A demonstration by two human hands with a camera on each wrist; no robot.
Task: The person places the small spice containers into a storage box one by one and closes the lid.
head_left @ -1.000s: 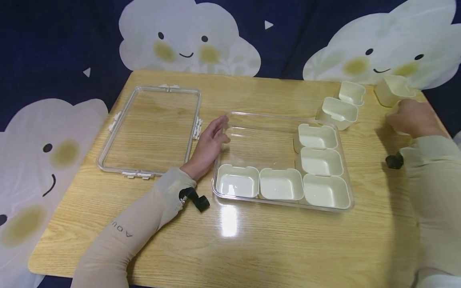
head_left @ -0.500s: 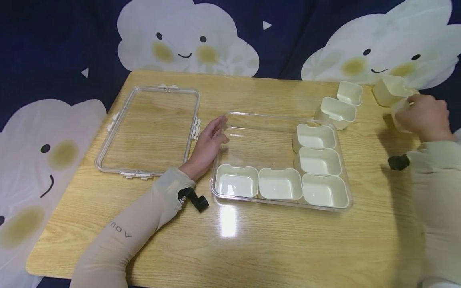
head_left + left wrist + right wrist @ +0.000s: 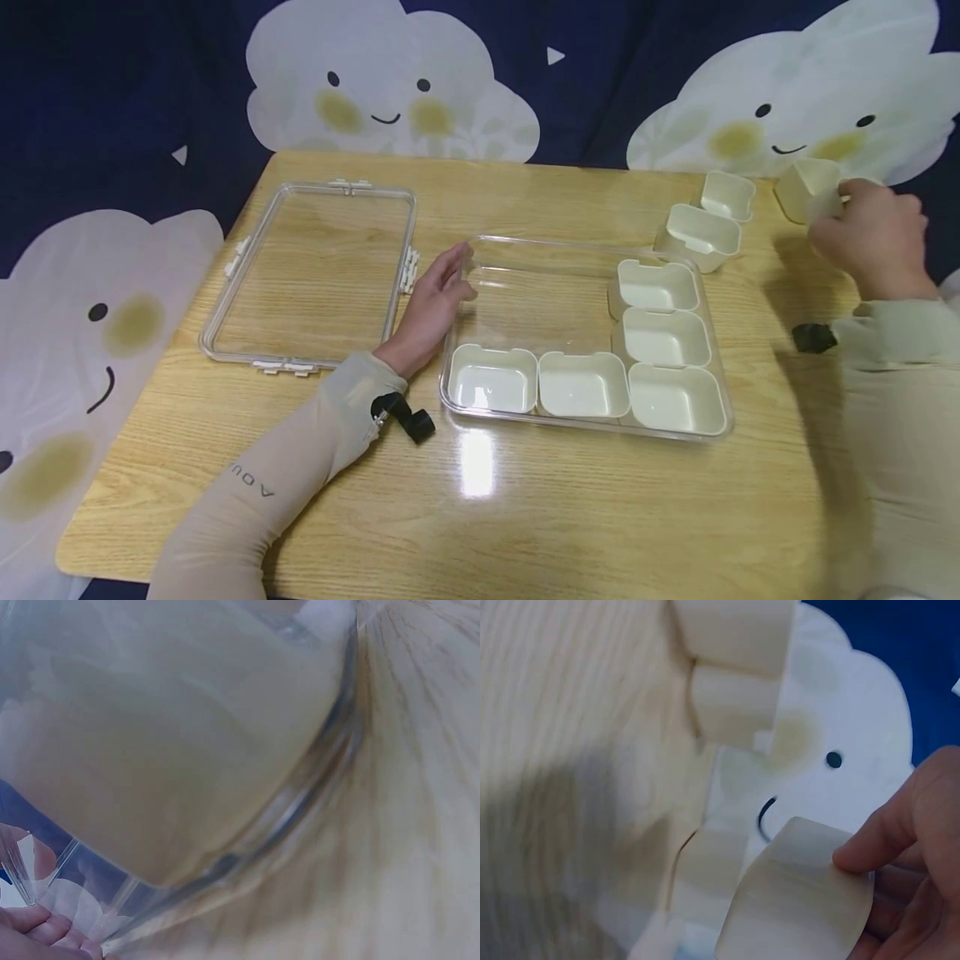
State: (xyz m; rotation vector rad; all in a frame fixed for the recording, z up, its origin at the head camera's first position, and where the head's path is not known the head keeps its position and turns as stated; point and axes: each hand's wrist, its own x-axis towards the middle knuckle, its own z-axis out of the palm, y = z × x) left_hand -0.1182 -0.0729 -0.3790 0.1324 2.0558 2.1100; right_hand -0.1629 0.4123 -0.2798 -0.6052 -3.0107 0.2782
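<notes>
At the clear plastic box (image 3: 540, 304), my left hand (image 3: 429, 304) holds the left wall, with the thumb over the rim and the fingers along the outside. Cream bins line the box's front and right side, including a corner bin (image 3: 677, 398). Off at the table's far right, my right hand (image 3: 873, 242) pinches a cream bin (image 3: 795, 892), thumb on its wall; in the head view the hand mostly hides it. Behind that, another cream bin (image 3: 804, 190) stands at the back edge. The left wrist view shows the box wall up close, with fingertips (image 3: 52, 930) at its corner.
Left of the box lies a clear lid frame (image 3: 288, 360) with white clips. Two loose cream bins, one larger (image 3: 701, 233) and one smaller (image 3: 727, 196), stand behind the box's right corner. A dark blue cloth (image 3: 592, 83) with clouds hangs past the wooden table (image 3: 525, 517).
My right hand has lifted the cream bin from the table's right side and shifted it toward the back, near the bin there. The left hand and the box stay in place.
</notes>
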